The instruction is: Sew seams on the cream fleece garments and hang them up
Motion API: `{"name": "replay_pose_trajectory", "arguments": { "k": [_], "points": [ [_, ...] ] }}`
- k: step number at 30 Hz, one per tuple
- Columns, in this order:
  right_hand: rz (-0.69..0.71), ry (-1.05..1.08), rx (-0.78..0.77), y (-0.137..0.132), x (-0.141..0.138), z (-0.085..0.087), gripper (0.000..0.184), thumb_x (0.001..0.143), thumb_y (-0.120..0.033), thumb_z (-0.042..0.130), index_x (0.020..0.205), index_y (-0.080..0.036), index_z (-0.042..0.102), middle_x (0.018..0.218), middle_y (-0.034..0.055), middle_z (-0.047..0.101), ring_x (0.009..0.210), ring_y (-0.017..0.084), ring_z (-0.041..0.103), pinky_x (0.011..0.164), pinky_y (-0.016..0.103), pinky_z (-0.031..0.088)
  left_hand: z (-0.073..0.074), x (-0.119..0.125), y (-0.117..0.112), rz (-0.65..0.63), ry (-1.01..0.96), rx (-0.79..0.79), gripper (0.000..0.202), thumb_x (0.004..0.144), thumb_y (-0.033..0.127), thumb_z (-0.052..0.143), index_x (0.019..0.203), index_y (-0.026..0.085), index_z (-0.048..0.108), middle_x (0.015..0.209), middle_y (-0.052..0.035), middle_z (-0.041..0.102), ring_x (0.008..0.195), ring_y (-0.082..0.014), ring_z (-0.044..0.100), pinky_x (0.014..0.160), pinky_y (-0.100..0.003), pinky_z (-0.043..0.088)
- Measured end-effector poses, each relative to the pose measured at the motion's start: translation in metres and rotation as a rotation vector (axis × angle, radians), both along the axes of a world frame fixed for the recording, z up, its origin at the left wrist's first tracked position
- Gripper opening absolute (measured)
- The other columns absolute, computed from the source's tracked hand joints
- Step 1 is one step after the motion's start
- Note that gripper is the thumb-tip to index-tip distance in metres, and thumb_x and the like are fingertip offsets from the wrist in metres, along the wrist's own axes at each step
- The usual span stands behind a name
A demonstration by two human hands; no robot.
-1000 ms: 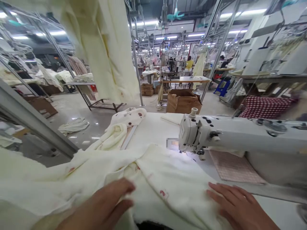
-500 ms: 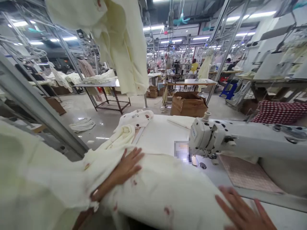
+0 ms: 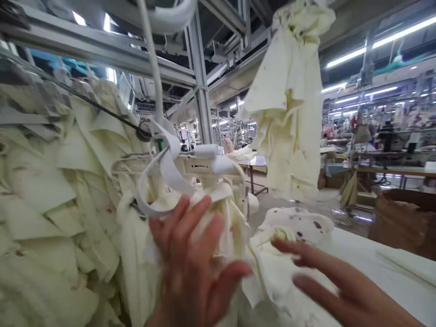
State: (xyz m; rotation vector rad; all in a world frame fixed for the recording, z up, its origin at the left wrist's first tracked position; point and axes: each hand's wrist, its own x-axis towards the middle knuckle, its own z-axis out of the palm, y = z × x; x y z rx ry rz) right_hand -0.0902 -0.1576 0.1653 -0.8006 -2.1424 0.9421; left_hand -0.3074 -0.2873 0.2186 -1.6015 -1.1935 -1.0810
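Hanging from the hanger [image 3: 200,165], cream cloth [image 3: 231,218] is pressed by the left hand [image 3: 194,268], fingers spread; right of the hanger, the right hand [image 3: 340,286] is held open, empty.

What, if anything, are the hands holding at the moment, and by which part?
The left hand presses the bunched top of the cream cloth under the white hanger; blur hides whether its grip closes. The right hand is open, holding nothing.
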Motion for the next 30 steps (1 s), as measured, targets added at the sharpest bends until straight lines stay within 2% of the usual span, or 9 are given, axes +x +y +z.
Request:
{"name": "replay_pose_trajectory", "arguments": {
  "k": [2, 4, 9, 13, 17, 21, 26, 27, 30],
  "points": [
    [0.162, 0.243, -0.292, 0.008, -0.042, 0.047, 0.055, 0.077, -0.063, 0.053, 0.12, -0.029, 0.056, 0.126, 0.0057, 0.055, 0.118, 0.027, 0.047, 0.097, 0.044, 0.039, 0.024, -0.019, 0.007, 0.004, 0.043, 0.1, 0.044, 0.088, 0.033, 0.051, 0.128, 0.017, 0.042, 0.13, -0.0138, 0.045, 0.126, -0.0337, 0.036, 0.103, -0.058, 0.026],
    [0.37, 0.392, -0.519, 0.013, -0.075, 0.072, 0.056, 0.077, -0.067, 0.05, 0.108, -0.023, 0.063, 0.112, 0.0083, 0.063, 0.105, 0.026, 0.055, 0.092, 0.043, 0.041, 0.036, -0.032, 0.016, -0.047, 0.056, 0.054, 0.033, 0.093, 0.028, 0.04, 0.122, 0.015, 0.048, 0.126, -0.0142, 0.048, 0.123, -0.0306, 0.04, 0.1, -0.053, 0.031],
    [0.637, 0.518, -0.744, 0.008, -0.107, 0.074, 0.059, 0.079, -0.068, 0.045, 0.112, -0.022, 0.06, 0.11, 0.0063, 0.064, 0.101, 0.024, 0.059, 0.095, 0.039, 0.039, 0.036, -0.044, 0.02, -0.12, 0.009, 0.04, 0.027, 0.089, 0.011, 0.043, 0.114, 0.017, 0.051, 0.122, -0.0112, 0.05, 0.119, -0.0243, 0.043, 0.099, -0.043, 0.036],
    [0.723, 0.492, -0.829, 0.0, -0.111, 0.077, 0.069, 0.08, -0.073, 0.034, 0.12, -0.021, 0.054, 0.105, 0.007, 0.066, 0.099, 0.025, 0.061, 0.092, 0.042, 0.041, 0.038, -0.04, 0.02, 0.008, 0.069, -0.021, 0.04, 0.081, 0.026, 0.062, 0.118, 0.017, 0.049, 0.126, -0.0134, 0.046, 0.119, -0.029, 0.041, 0.099, -0.046, 0.034],
    [0.383, 0.518, -0.378, 0.001, -0.114, 0.079, 0.063, 0.087, -0.066, 0.027, 0.115, -0.019, 0.057, 0.1, 0.0094, 0.066, 0.09, 0.025, 0.063, 0.082, 0.043, 0.048, 0.041, -0.038, 0.024, 0.029, 0.106, -0.029, 0.048, 0.08, 0.026, 0.065, 0.123, 0.019, 0.045, 0.127, -0.0135, 0.044, 0.117, -0.0277, 0.042, 0.098, -0.045, 0.035],
    [0.068, 0.698, 0.001, 0.006, -0.097, 0.077, 0.038, 0.082, -0.045, 0.056, 0.116, -0.028, 0.053, 0.122, 0.0059, 0.053, 0.106, 0.024, 0.053, 0.091, 0.042, 0.041, 0.042, -0.039, 0.027, -0.093, 0.054, 0.046, 0.038, 0.082, 0.009, 0.057, 0.118, 0.019, 0.048, 0.118, -0.0105, 0.047, 0.111, -0.0209, 0.047, 0.095, -0.037, 0.041],
    [0.077, 0.285, 1.298, 0.004, -0.078, 0.1, 0.028, 0.078, -0.008, 0.055, 0.096, -0.028, 0.062, 0.126, 0.0049, 0.051, 0.112, 0.025, 0.046, 0.089, 0.042, 0.035, 0.043, -0.041, 0.032, -0.155, 0.032, 0.046, 0.037, 0.083, 0.007, 0.054, 0.117, 0.02, 0.048, 0.117, -0.0097, 0.047, 0.112, -0.0206, 0.047, 0.097, -0.038, 0.041],
    [0.094, 0.203, 1.439, 0.002, -0.079, 0.108, 0.025, 0.078, -0.007, 0.054, 0.092, -0.026, 0.061, 0.121, 0.0054, 0.054, 0.111, 0.026, 0.047, 0.087, 0.042, 0.036, 0.042, -0.042, 0.034, -0.155, 0.041, 0.033, 0.036, 0.084, 0.007, 0.052, 0.117, 0.02, 0.048, 0.118, -0.0098, 0.047, 0.113, -0.0212, 0.047, 0.096, -0.039, 0.041],
    [0.076, 0.344, 1.283, -0.002, -0.088, 0.138, 0.013, 0.077, -0.008, 0.053, 0.079, -0.02, 0.053, 0.086, 0.0017, 0.062, 0.085, 0.019, 0.055, 0.073, 0.035, 0.042, 0.036, -0.045, 0.041, -0.15, 0.071, 0.007, 0.033, 0.087, 0.012, 0.048, 0.119, 0.019, 0.049, 0.121, -0.011, 0.047, 0.114, -0.0241, 0.046, 0.094, -0.043, 0.042]
  ]
}}
